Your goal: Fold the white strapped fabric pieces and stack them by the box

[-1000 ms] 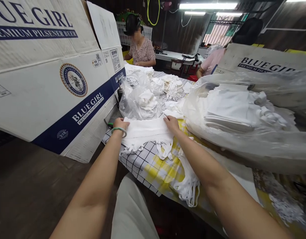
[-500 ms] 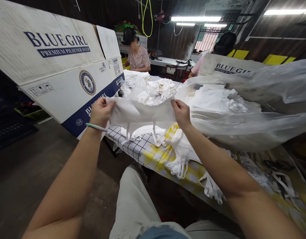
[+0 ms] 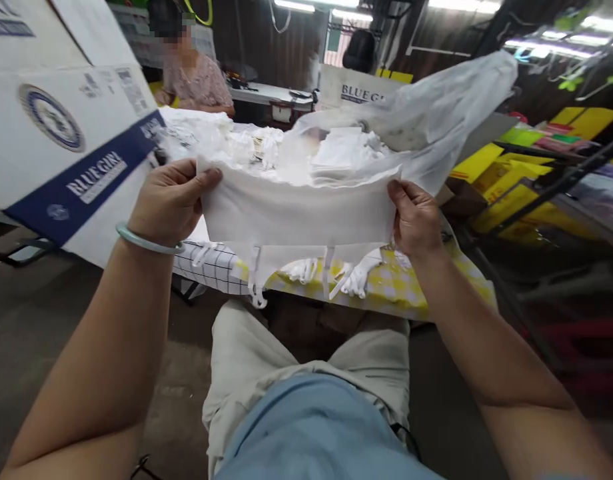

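I hold a white cloth piece [image 3: 296, 217] stretched wide in the air in front of me, above my lap. My left hand [image 3: 169, 200], with a pale green bangle at the wrist, is closed on its left edge. My right hand [image 3: 415, 220] is closed on its right edge. Thin white straps [image 3: 256, 283] hang from the cloth's lower edge. Behind it, more white cloth pieces [image 3: 354, 277] lie on the checked tablecloth [image 3: 211, 277].
A large clear plastic bag [image 3: 436, 113] of white cloth lies on the table at the right. A big Blue Girl carton [image 3: 71, 143] stands at the left. A seated person [image 3: 194, 77] works at the far end. Yellow boxes [image 3: 506, 200] are stacked at the right.
Both hands picked the white cloth up off the table and drew it toward me, spreading it wider. My view has dropped and swung right, so my lap now shows.
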Motion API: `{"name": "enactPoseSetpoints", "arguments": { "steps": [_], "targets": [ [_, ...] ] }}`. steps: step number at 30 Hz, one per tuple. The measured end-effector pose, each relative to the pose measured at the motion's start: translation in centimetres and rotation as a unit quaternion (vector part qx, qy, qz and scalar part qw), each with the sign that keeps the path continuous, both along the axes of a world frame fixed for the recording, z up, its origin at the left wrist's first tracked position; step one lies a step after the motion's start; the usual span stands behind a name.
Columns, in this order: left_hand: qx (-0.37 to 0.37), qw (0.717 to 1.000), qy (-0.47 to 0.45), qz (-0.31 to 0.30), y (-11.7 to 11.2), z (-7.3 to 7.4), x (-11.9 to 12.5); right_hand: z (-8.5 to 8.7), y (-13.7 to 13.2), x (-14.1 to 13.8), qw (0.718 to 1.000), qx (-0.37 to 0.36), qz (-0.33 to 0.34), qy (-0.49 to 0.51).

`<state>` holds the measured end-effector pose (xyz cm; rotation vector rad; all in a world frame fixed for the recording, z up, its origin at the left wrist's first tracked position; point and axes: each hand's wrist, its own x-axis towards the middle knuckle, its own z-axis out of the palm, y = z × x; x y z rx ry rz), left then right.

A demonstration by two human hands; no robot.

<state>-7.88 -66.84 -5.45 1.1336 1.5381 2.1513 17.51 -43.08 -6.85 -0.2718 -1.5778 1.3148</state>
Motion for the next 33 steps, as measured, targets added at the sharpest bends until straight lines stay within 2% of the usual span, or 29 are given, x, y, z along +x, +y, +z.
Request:
{"name": "enactPoseSetpoints", "arguments": {
  "steps": [4,8,12,15,18,21,23,28,31,33],
  "targets": [
    [-0.047,0.996,-0.048,-0.056,2.7,-3.9,2.5,-3.8,-0.3,5.8,0.996,-0.054,-0.057,-0.030],
    [-0.104,0.982,-0.101,-0.123,6.2,-7.1,2.6,-7.2,0.5,8.5,0.988,-0.125,-0.070,-0.055],
    [-0.154,0.967,-0.142,-0.147,12.5,-9.1,0.7,-10.0,4.6,7.3,0.976,-0.184,-0.084,-0.086],
    [-0.207,0.956,-0.169,-0.119,17.8,-10.7,-0.8,-12.4,9.0,4.8,0.958,-0.210,-0.137,-0.142],
    [-0.291,0.937,-0.173,-0.086,21.5,-13.1,-1.5,-15.3,12.5,2.7,0.931,-0.215,-0.193,-0.224],
    [-0.352,0.918,-0.171,-0.070,22.8,-15.3,-1.9,-17.5,14.2,2.1,0.923,-0.216,-0.200,-0.249],
    [-0.368,0.911,-0.172,-0.069,22.9,-16.3,-2.3,-18.3,14.4,2.2,0.924,-0.219,-0.188,-0.251],
    [-0.366,0.912,-0.165,-0.081,23.2,-16.5,-3.6,-18.9,14.4,2.6,0.933,-0.213,-0.162,-0.242],
    [-0.360,0.922,-0.128,-0.065,24.3,-16.7,-4.4,-19.0,14.9,2.1,0.930,-0.169,-0.190,-0.265],
    [-0.372,0.922,-0.099,-0.046,25.1,-17.2,-4.8,-18.8,15.3,1.8,0.910,-0.116,-0.229,-0.325]
  ]
}}
